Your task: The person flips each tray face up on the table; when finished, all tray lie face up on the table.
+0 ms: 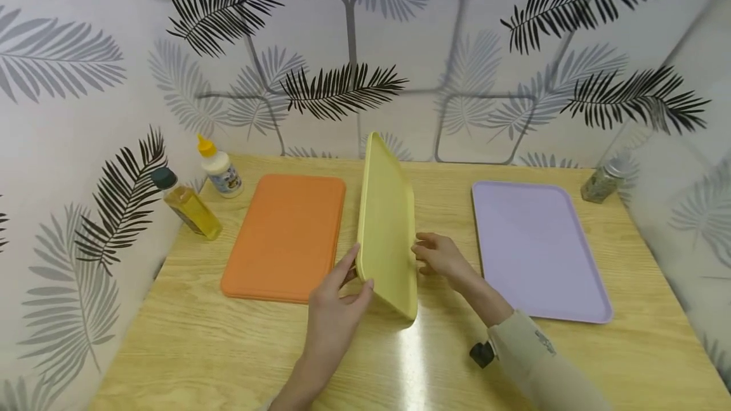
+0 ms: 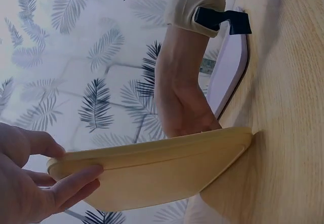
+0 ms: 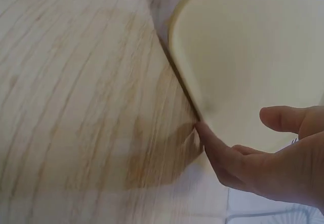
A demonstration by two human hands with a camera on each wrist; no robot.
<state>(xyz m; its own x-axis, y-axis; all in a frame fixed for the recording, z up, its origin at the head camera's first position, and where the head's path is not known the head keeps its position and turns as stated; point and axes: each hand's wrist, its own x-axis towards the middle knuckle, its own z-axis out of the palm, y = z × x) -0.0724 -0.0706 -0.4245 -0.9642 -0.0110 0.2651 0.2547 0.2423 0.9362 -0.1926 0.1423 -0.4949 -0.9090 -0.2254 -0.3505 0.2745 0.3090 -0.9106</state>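
Fingers (image 3: 221,154) of right hand (image 2: 185,107) behind yellow tray (image 2: 152,176), left wrist view

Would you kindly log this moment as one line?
yellow tray: tilted, lower edge on table; left hand: gripping raised edge; right hand: at lower edge; lilac tray: flat, on right

0 legible text, printed label (image 1: 228,181) on white bottle (image 1: 214,163) too small to read, dark mark (image 1: 545,342) on right sleeve (image 1: 528,357) illegible

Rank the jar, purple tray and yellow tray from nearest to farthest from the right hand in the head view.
1. Yellow tray: tilted up, touching the right hand.
2. Purple tray: flat, to its right.
3. Jar: at the back right.
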